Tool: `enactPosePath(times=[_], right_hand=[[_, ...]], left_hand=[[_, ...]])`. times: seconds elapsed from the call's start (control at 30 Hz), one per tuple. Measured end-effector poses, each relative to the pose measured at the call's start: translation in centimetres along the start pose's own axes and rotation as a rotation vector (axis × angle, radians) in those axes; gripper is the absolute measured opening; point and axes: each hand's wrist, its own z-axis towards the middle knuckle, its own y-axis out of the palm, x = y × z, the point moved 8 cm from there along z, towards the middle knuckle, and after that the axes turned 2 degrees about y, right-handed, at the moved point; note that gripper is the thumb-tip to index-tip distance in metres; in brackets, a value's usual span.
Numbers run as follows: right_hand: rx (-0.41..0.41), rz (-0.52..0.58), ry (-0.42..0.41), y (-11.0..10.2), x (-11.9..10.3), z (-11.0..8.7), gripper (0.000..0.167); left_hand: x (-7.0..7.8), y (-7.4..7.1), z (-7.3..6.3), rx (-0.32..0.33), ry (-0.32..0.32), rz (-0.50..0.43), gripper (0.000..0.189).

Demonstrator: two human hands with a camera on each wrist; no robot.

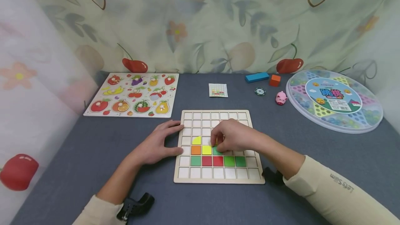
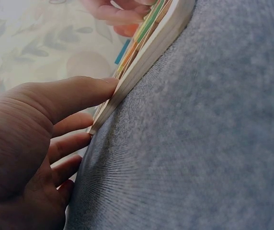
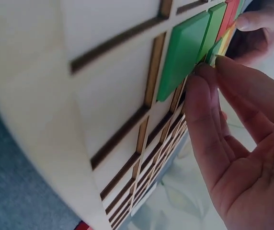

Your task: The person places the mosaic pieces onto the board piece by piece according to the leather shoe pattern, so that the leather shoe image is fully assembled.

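A wooden grid board (image 1: 218,181) lies on the table with coloured tiles in its cells. Its lower filled row has a green tile (image 1: 196,161), red tiles (image 1: 212,161) and more green. Above are an orange tile (image 1: 196,150), a yellow tile (image 1: 206,150) and a yellow round-cornered tile (image 1: 196,140). My left hand (image 1: 156,145) touches the board's left edge, thumb and fingers spread. Over the middle cells, my right hand (image 1: 235,136) pinches a small yellow tile (image 1: 216,142), mostly hidden by the fingers. Its thumb is at a green tile (image 1: 217,151).
Behind the board is a small pattern card (image 1: 218,90). A fruit puzzle board (image 1: 131,96) lies at back left. Toward the back right are a blue block (image 1: 257,77), an orange block (image 1: 275,80), a chip (image 1: 260,91), a pink pig (image 1: 281,98) and a round game box (image 1: 334,101).
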Motion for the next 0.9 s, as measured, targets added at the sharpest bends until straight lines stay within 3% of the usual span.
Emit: enactPosePath(times=[0.4, 0.9], right_hand=[[0.041, 0.054, -0.018, -2.8, 1.7, -3.1, 0.009], [-0.011, 0.166, 0.078, -3.7, 6.7, -9.4, 0.020]], left_hand=[[0.0, 0.1, 0.1, -0.007, -0.007, 0.011, 0.075], [0.1, 0.1, -0.1, -0.007, 0.001, 0.020, 0.075]])
